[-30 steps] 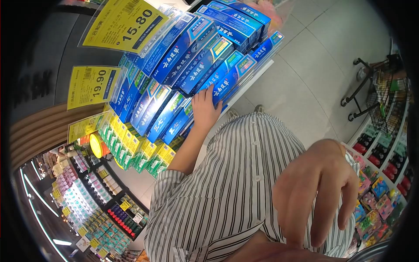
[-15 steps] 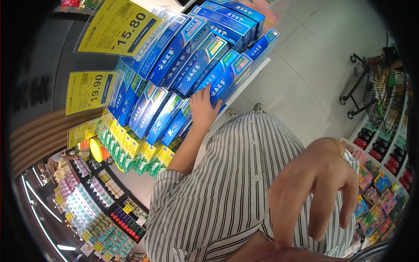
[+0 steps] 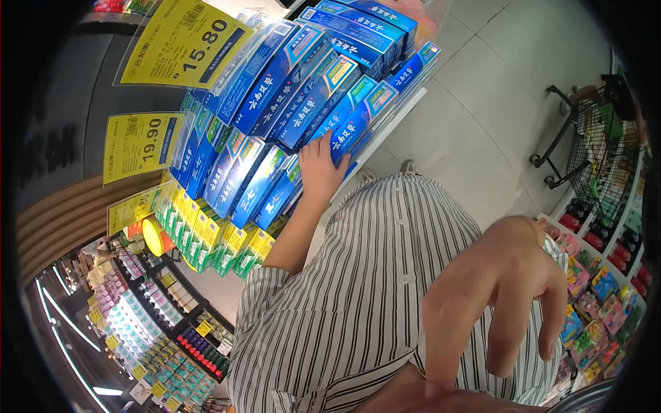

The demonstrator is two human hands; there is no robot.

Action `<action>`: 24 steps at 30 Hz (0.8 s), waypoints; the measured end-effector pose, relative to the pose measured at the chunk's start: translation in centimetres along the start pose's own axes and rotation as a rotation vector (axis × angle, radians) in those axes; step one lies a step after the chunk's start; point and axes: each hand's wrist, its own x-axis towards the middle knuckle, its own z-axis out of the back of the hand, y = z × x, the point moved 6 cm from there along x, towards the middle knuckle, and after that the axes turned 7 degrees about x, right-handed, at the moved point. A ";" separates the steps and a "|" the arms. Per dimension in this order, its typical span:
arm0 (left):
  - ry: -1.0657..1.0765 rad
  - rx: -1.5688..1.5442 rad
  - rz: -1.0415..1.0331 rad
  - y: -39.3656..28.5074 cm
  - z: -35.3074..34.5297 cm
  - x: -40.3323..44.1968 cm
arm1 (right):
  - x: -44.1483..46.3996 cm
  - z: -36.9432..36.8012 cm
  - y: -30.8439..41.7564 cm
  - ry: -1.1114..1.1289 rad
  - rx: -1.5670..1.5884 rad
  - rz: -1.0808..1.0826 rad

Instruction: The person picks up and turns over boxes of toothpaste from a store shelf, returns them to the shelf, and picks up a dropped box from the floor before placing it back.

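My left hand (image 3: 318, 168) reaches to a display of blue toothpaste boxes. Its fingers and thumb lie around the near end of one blue toothpaste box (image 3: 354, 127), which still rests in its row at the display's edge. Part of that grip is hidden behind the hand. Close to the camera, my right hand (image 3: 499, 296) hangs bent in front of my striped shirt (image 3: 358, 275). Its fingers are apart with nothing between them, and one finger reaches down to my chin or neck at the bottom of the view.
Yellow price tags (image 3: 189, 48) stick out along the display's left side. Green-and-yellow boxes (image 3: 206, 234) sit below the blue ones. A black shopping cart (image 3: 592, 165) stands on the tiled floor (image 3: 475, 82) at right, near shelves of colourful packs (image 3: 585, 310). More stocked shelves (image 3: 138, 316) are lower left.
The shopping cart at right appears slightly further left and lower. Both hands stay in almost the same place.
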 end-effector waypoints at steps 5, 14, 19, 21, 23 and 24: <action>0.009 -0.019 0.005 0.2 0.3 -0.1 | -0.1 0.0 0.1 0.001 -0.007 -0.006; 0.013 -0.045 -0.034 0.3 0.0 -0.5 | -0.4 -0.2 -0.3 0.055 -0.018 0.059; 0.024 -0.042 -0.010 0.3 -0.2 -0.7 | 0.0 0.0 -0.7 0.016 -0.035 0.012; 0.017 -0.020 -0.006 0.1 -0.1 -0.6 | -0.1 -0.2 -0.8 0.020 -0.027 0.009; 0.020 -0.020 -0.008 0.2 -0.2 -0.6 | 0.0 -0.2 -0.7 0.024 -0.018 0.006; 0.022 -0.020 -0.010 0.2 -0.3 -0.6 | 0.2 -0.2 -0.6 0.026 -0.018 -0.025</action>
